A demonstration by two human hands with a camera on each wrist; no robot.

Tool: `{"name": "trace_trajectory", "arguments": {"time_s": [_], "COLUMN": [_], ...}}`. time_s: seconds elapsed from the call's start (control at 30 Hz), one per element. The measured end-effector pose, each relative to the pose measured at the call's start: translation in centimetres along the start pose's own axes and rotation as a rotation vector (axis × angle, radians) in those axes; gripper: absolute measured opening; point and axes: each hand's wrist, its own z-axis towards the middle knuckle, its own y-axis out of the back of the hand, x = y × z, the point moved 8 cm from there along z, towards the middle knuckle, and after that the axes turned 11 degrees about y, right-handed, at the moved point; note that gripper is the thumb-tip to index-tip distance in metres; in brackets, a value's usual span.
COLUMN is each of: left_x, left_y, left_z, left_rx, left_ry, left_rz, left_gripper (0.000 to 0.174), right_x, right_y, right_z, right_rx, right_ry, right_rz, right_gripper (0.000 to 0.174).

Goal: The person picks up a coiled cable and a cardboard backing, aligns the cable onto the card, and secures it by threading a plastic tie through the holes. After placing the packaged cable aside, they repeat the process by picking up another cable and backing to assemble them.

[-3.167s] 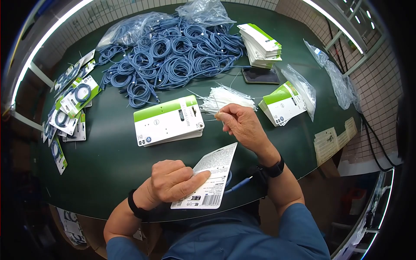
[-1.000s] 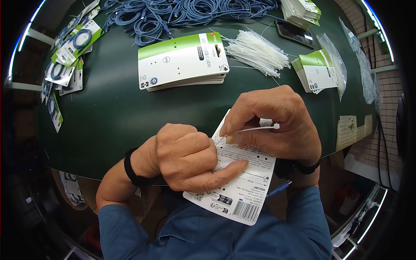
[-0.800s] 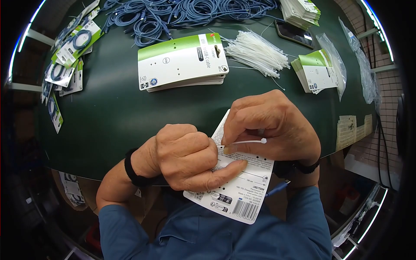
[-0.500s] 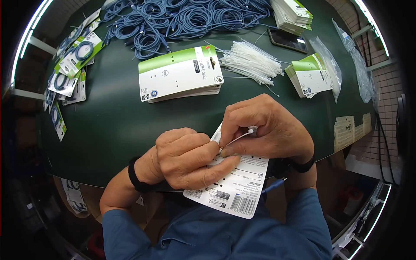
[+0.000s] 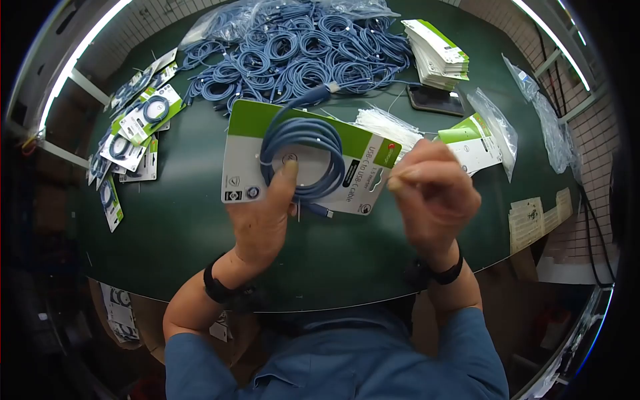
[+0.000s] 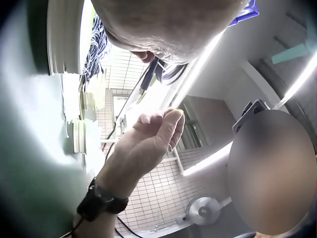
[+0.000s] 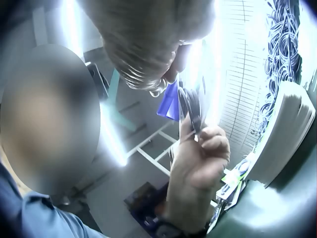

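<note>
My left hand [image 5: 261,223] grips a white and green cable card [image 5: 243,157], its thumb pressed on the front and the other fingers behind. A coiled blue USB-C cable [image 5: 337,160] lies against the card's printed front, one plug sticking up past the top edge and the other below. A thin white strip [image 5: 299,213] hangs under the card's lower edge. Just off the card's right end is my right hand [image 5: 437,197], blurred, its thumb and fingers curled together. In the left wrist view, the same right hand [image 6: 143,144] shows nothing in its fingers.
Many coiled blue cables [image 5: 300,50] heap at the back. White cable ties [image 5: 387,123] lie behind the held card. Card stacks [image 5: 437,57] [image 5: 473,150], a phone [image 5: 437,100] and plastic bags [image 5: 493,127] are on the right. Carded cables [image 5: 137,123] pile up on the left.
The card is turned from its printed back to its front and raised over the table, showing the coil. My right hand has come away from the card and the cable tie.
</note>
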Motion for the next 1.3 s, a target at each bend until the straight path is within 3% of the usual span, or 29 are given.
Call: {"name": "trace_trajectory", "arguments": {"time_s": [0.03,0.13,0.27,0.53,0.67,0.9,0.93,1.03,1.07,1.17,1.3], "left_x": [-0.2,-0.5,-0.5,0.5,1.4,0.8,0.6,2.3,1.8,2.9,2.7], "left_y": [-0.3,-1.2,-2.6,-3.5,-2.4,-2.3,-2.3,-2.1,-2.5,-2.7,-2.8], "left_z": [0.5,1.6,1.9,2.0,2.5,1.1,1.0,2.4,2.3,2.7,2.7], "left_rx": [0.001,0.011,0.035,0.032,-0.028,-0.160,-0.161,0.117,0.121,0.056,0.021], "left_ry": [0.023,0.067,0.073,0.060,-0.063,-0.713,-0.711,-0.187,-0.185,0.157,0.161], "left_rz": [-0.073,-0.226,-0.320,-0.306,-0.135,0.795,0.797,0.139,0.140,-0.184,-0.213], "left_gripper": [0.024,0.021,0.024,0.019,0.023,0.046,0.046,0.031,0.031,0.018,0.016], "right_x": [1.0,2.1,2.5,1.0,2.3,1.5,0.8,-1.6,-2.1,-1.9,-1.3], "right_y": [-1.6,-4.4,-6.0,-5.4,-6.6,-6.1,-5.6,-4.4,-4.1,-4.5,-5.0], "right_z": [0.0,-0.8,-1.7,-2.2,-3.2,-3.1,-2.9,-2.9,-2.9,-2.6,-2.7], "right_rx": [0.168,0.338,0.408,0.472,0.468,0.396,0.360,0.326,0.310,0.323,0.321], "right_ry": [0.115,0.218,0.354,0.337,0.368,0.328,0.300,0.229,0.197,0.202,0.227], "right_rz": [-0.089,-0.245,-0.485,-0.585,-0.485,-0.440,-0.443,-0.452,-0.458,-0.519,-0.596], "right_gripper": [0.026,0.029,0.033,0.035,0.033,0.031,0.031,0.030,0.029,0.030,0.030]}}
